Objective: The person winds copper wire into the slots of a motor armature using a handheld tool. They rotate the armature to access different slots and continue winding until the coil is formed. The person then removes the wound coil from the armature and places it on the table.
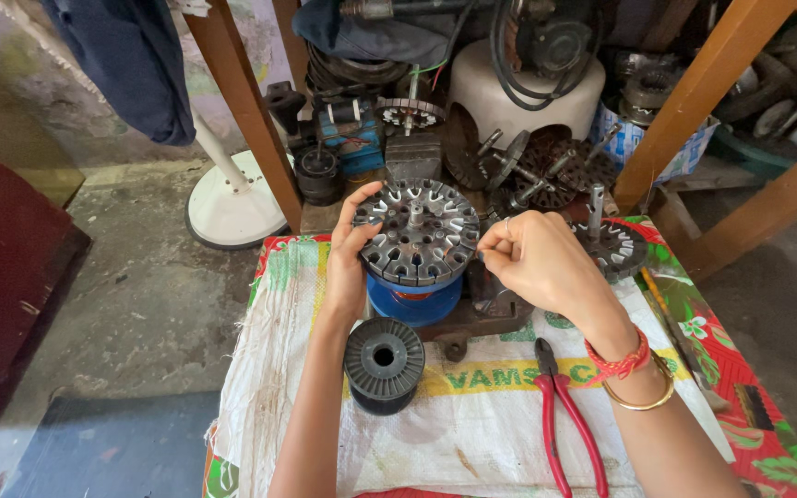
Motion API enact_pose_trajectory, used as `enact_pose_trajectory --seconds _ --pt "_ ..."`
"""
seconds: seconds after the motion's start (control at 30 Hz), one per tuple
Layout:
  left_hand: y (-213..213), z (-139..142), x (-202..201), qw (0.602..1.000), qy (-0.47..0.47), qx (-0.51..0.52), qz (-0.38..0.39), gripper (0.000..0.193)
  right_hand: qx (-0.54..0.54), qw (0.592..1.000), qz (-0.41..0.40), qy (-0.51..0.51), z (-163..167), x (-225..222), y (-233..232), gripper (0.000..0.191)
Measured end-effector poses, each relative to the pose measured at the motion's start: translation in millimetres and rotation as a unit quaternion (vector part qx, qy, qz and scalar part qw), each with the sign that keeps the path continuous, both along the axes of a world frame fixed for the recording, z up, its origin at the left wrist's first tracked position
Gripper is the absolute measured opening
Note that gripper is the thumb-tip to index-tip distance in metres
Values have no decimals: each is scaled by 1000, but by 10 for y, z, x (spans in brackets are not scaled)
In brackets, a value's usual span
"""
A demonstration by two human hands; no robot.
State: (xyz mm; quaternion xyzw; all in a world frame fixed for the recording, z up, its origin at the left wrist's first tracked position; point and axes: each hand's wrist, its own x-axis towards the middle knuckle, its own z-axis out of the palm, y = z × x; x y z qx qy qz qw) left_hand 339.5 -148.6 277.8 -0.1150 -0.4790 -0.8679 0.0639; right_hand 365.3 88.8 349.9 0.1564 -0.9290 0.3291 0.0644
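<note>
A slotted round metal stator core (417,231) was seen at the middle of the view, set upon a blue cylindrical stand (414,300) on the tabletop (472,433); the stand's lower part was hidden behind the core and a dark metal base (472,318), itself only partly visible. Whether anything thin was pinched at the core's right rim could not be made out; the fingertips there were too small in the view. The lower ends of the red-handled pliers (560,406) were cut off at the bottom edge; the clutter of rotors and motor parts (546,166) behind was crowded and hard to tell apart.

The left hand (348,263) was laid against the core's left rim, fingers curled over the edge and gripping it, forearm rising from the lower frame; the right hand (532,263) was held just beside the right rim, fingers drawn narrowly together at the edge, wrist bent, with red thread and a gold bangle (643,392) worn at the wrist. A black wire spool (384,361) was noted standing on the white woven sack covering (472,433), just beside the left forearm; a second slotted core (612,247) was noted behind the right hand; a white fan base (232,198) was seen on the floor at the left.
</note>
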Motion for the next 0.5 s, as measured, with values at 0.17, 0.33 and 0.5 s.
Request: enact_pose_trajectory --seconds 0.17,0.33,0.5 --pt "-2 -8 11 1000 4 -7 5 51 -21 1000 -7 -10 119 77 21 16" --pt "-12 -11 13 1000 -2 -5 3 51 -65 997 -7 28 138 87 67 14" --pt "-1 -34 7 1000 3 -3 2 50 -100 986 111 -77 70 56 160 14"
